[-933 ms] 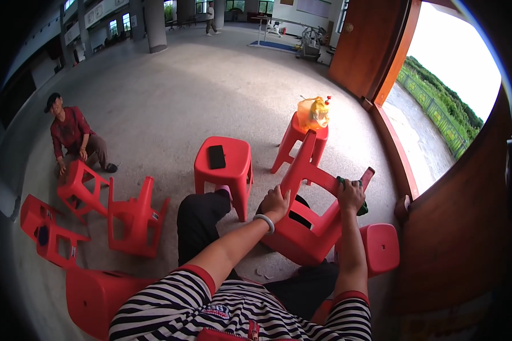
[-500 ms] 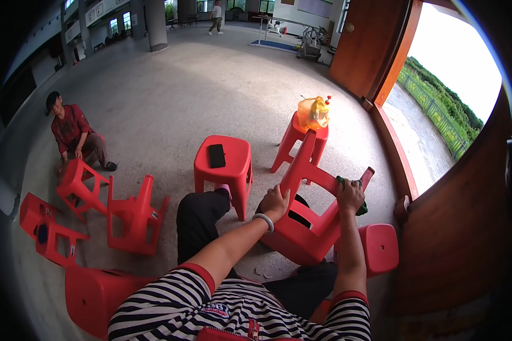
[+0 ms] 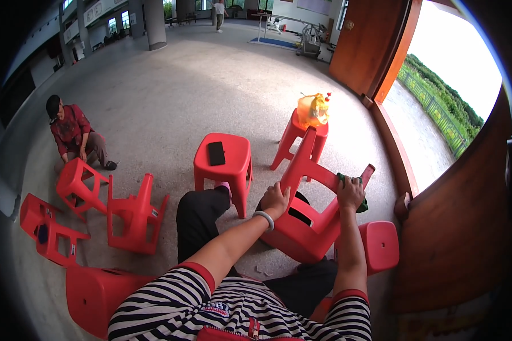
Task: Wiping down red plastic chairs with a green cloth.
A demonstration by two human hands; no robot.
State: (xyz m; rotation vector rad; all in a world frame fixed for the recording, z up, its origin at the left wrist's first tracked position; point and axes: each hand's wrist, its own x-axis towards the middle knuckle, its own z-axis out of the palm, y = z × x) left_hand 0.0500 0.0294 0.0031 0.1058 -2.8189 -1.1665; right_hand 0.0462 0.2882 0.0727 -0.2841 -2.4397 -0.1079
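Observation:
A red plastic stool (image 3: pixel 294 238) lies tipped over between my knees, its legs pointing up and away from me. My left hand (image 3: pixel 275 201) is closed around one of its legs, a light bracelet on the wrist. My right hand (image 3: pixel 350 194) presses a dark green cloth (image 3: pixel 362 206) against the stool's frame by another leg, fingers bent over it. Just ahead stands an upright red stool (image 3: pixel 222 143) with a black phone (image 3: pixel 216 153) on its seat. Part of the held stool's underside is hidden by my left hand and arm.
Several red stools (image 3: pixel 135 219) lie tipped on the left, near a crouching person (image 3: pixel 71 133) in dark red. Another stool (image 3: pixel 381 245) is by my right arm. An orange plastic bag (image 3: pixel 312 111) sits on a farther stool. A wooden door (image 3: pixel 365 48) stands open at right.
My hands and the held stool have barely moved. The crouching person's head has turned downward, and a distant walking person has shifted slightly right.

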